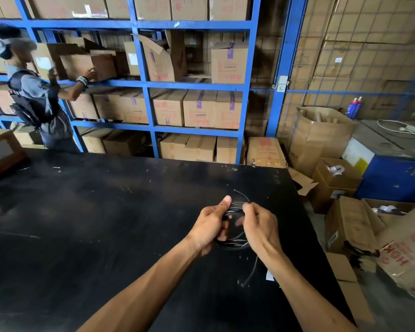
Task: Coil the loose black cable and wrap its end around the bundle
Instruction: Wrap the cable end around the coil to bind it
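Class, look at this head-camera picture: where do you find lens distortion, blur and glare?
Head view: the blue shelving bows from wide-angle distortion; the right hand fingers are slightly motion-blurred at the black cable; light glints off its strands; the black table hides detail.

Our left hand (pixel 211 226) and right hand (pixel 261 226) cover both sides of the black cable (pixel 234 244) coil; our right fingers blur inside it. One trailing end fades into the dark counter (pixel 106 224). Our elbows leave the frame.
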{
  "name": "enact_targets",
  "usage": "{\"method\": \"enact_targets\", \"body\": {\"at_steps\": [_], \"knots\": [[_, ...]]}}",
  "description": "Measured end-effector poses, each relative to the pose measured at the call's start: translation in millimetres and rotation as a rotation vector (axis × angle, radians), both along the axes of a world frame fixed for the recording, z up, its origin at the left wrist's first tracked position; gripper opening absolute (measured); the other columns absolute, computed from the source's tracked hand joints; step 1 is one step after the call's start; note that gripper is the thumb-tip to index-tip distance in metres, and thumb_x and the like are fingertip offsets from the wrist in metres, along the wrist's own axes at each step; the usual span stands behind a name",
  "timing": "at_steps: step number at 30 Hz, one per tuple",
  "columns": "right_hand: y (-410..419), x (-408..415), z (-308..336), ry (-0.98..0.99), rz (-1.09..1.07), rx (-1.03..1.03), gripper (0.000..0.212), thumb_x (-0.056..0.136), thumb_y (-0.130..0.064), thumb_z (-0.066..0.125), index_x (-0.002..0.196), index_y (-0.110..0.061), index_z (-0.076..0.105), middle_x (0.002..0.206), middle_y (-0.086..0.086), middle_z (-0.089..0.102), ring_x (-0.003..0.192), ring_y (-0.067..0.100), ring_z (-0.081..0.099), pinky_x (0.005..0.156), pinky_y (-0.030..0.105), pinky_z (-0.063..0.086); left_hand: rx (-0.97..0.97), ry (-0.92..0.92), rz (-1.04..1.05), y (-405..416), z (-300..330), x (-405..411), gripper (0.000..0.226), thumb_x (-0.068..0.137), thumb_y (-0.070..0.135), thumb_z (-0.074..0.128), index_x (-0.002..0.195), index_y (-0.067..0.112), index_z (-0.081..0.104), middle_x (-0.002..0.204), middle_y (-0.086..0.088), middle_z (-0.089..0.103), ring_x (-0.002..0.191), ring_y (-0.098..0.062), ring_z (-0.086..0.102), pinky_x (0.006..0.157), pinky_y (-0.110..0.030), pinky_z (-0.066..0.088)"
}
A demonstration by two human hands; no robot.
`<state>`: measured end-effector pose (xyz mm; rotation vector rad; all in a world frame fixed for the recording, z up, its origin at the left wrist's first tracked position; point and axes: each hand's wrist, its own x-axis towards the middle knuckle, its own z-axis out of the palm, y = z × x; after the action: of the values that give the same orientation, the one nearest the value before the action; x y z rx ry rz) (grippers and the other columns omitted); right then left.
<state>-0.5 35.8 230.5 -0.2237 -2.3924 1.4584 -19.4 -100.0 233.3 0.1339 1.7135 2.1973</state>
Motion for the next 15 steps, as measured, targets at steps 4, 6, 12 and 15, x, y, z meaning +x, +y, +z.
{"method": "enact_targets", "body": {"at_steps": [4,6,12,15], "knots": [[-7.1,4.5,3.4,-0.045,-0.105,-0.292,0.061,0.09,-0.074,0.038,0.066,-0.025,0.065,0.061,0.003,0.068,0.042,0.017,0.07,0.044,0.031,0.056,0.153,-0.103,0.13,5.5,2.0,0.5,0.054,0.096,0.046,0.06,0.048,0.022,0.053,0.046,0.004,0.03,0.036,-0.01,0.024,0.035,-0.02,0.024],[-10.2,6.7,4.9,-0.009,-0.132,-0.208,0.06,0.095,-0.07,0.032,0.068,-0.027,0.064,0.07,-0.002,0.069,0.046,0.017,0.071,0.04,0.027,0.055,0.226,-0.182,0.209,8.0,2.9,-1.4,0.05,0.098,0.038,0.06,0.051,0.022,0.052,0.046,0.005,0.026,0.035,-0.009,0.022,0.034,-0.02,0.022],[-2.6,3.4,6.5,0.098,-0.225,0.088,0.061,0.107,-0.03,0.041,0.063,0.004,0.066,0.064,0.021,0.07,0.063,0.036,0.069,0.067,0.046,0.056,-0.051,-0.097,0.083,6.7,9.9,4.1,0.046,0.098,0.05,0.05,0.078,0.009,0.057,0.047,-0.006,0.045,0.039,-0.023,0.047,0.045,-0.028,0.045],[3.6,3.8,5.3,0.058,-0.204,0.12,0.057,0.101,-0.024,0.048,0.049,-0.005,0.056,0.051,0.009,0.06,0.054,0.025,0.059,0.063,0.037,0.044,-0.205,0.043,-0.02,0.3,15.9,5.7,0.044,0.097,0.062,0.043,0.108,0.025,0.062,0.062,-0.005,0.067,0.046,-0.025,0.062,0.047,-0.027,0.052]]}}
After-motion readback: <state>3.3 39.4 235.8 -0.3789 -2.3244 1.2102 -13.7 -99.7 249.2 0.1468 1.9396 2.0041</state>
